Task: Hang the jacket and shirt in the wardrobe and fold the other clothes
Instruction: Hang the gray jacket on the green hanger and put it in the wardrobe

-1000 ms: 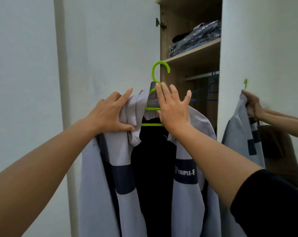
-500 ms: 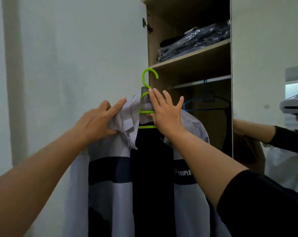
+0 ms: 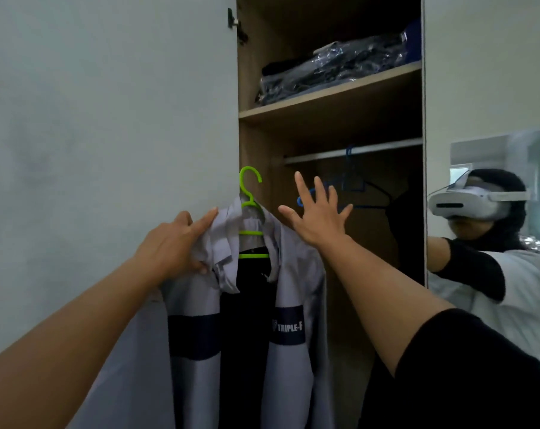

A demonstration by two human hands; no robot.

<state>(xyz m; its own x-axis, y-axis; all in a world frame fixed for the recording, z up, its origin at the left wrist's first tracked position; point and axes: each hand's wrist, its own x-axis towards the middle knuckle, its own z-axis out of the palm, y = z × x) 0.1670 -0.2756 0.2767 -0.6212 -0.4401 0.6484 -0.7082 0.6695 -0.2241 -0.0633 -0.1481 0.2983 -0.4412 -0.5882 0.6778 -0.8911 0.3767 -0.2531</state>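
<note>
A grey jacket (image 3: 293, 292) with dark blue bands hangs on a lime green hanger (image 3: 250, 205), held up in front of the open wardrobe. My left hand (image 3: 175, 246) grips the jacket's left collar and shoulder and carries it. My right hand (image 3: 316, 216) is off the jacket, fingers spread, just right of the hanger. The metal rail (image 3: 370, 150) runs across the wardrobe above and behind my right hand. The green hook is below the rail and left of it.
A blue hanger (image 3: 352, 181) and a dark garment (image 3: 406, 230) hang from the rail. Bagged dark clothes (image 3: 330, 71) lie on the wooden shelf (image 3: 327, 96). The open white door (image 3: 113, 119) is at left. A mirror (image 3: 494, 212) on the right door shows a person's reflection.
My right hand let go of the hanger neck and lifted away, fingers spread. The view drew closer to the wardrobe and turned right; my left hand keeps its grip on the collar.
</note>
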